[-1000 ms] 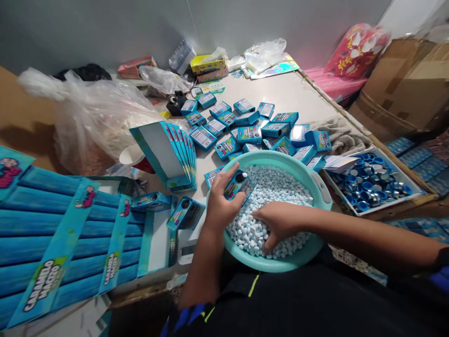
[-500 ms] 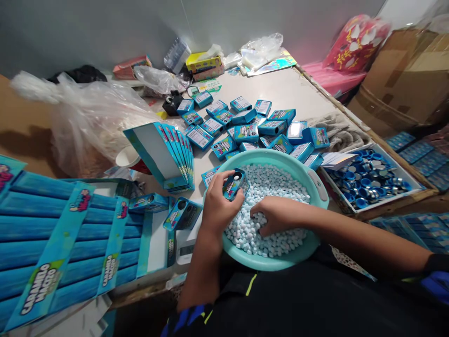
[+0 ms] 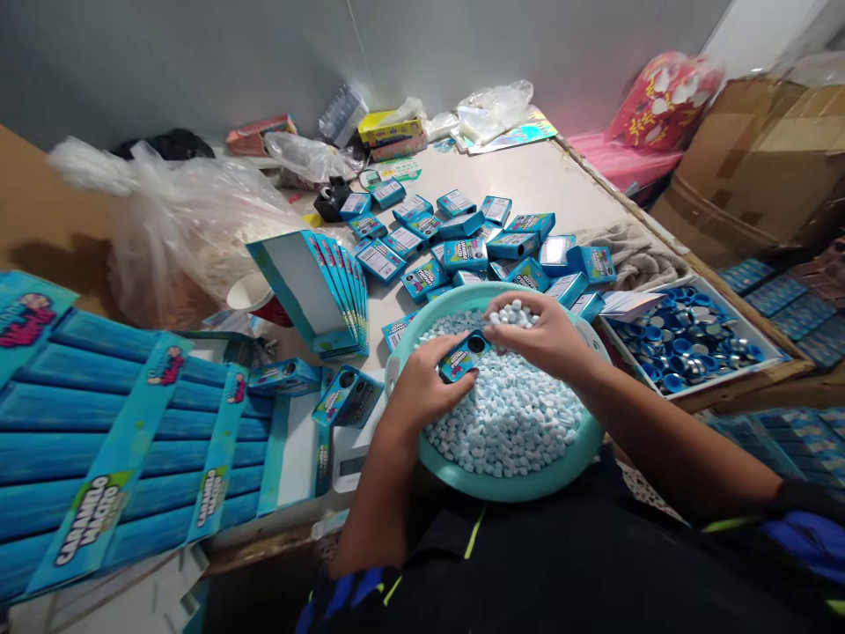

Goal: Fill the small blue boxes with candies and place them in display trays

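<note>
Lifted from the basin, right hand cups candies; left hand grips a blue box.

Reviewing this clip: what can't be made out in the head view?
Head view:
Small blue box in the left hand: fingers hide part.
Candies in the right hand: fingers hide some.
Plastic bag: contents blurred by plastic.
Cardboard carton: cut off by the right edge.

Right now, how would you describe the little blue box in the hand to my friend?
Start at the pale table, then find the round turquoise basin of pale blue candies. Just over its rim, the person's left hand grips a small blue box. Many boxes like it lie nearby, but only this one is held.
</note>
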Motion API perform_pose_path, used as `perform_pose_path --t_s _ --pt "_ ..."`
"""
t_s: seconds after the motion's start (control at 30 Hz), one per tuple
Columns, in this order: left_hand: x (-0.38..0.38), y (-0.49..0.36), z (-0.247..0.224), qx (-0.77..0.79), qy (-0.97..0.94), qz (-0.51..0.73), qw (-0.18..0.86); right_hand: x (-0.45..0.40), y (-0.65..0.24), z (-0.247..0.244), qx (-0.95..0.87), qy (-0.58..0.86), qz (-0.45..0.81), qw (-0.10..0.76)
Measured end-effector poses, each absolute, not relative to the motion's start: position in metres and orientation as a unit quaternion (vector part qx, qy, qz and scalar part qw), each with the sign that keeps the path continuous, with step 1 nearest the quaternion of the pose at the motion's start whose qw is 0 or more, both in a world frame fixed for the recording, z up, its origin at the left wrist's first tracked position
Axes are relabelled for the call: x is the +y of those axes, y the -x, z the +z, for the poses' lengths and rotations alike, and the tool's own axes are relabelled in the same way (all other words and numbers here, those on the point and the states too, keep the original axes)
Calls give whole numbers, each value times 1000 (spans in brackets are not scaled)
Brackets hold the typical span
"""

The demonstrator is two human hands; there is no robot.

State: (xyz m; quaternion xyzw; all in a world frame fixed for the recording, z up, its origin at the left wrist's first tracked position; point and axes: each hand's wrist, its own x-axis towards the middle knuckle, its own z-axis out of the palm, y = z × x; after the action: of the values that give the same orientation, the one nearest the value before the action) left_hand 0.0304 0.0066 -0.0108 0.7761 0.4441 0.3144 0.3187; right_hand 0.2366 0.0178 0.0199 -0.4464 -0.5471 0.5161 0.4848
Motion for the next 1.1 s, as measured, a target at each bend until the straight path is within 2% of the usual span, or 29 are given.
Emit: perform_pose_path --t_s 0.13,0.47,0.67,0.83,1.0,1.1 --pt "4 -31 -9 443 -767 297 357 25 -218 20 -487 415 506 579" --pt "4 -33 -7 457 -745 275 400 26 -203 -3 -435 391 541 604" --pt "6 -33 -9 457 -742 278 405 25 -206 0 -454 391 549 583" --pt "6 -31 -11 470 -733 288 397 26 -216 1 -496 409 495 584" --pt "3 -31 -11 493 -723 315 369 26 -228 -4 -556 447 452 535" --pt "3 -31 -10 498 -718 317 368 24 -230 -6 -646 451 380 485"
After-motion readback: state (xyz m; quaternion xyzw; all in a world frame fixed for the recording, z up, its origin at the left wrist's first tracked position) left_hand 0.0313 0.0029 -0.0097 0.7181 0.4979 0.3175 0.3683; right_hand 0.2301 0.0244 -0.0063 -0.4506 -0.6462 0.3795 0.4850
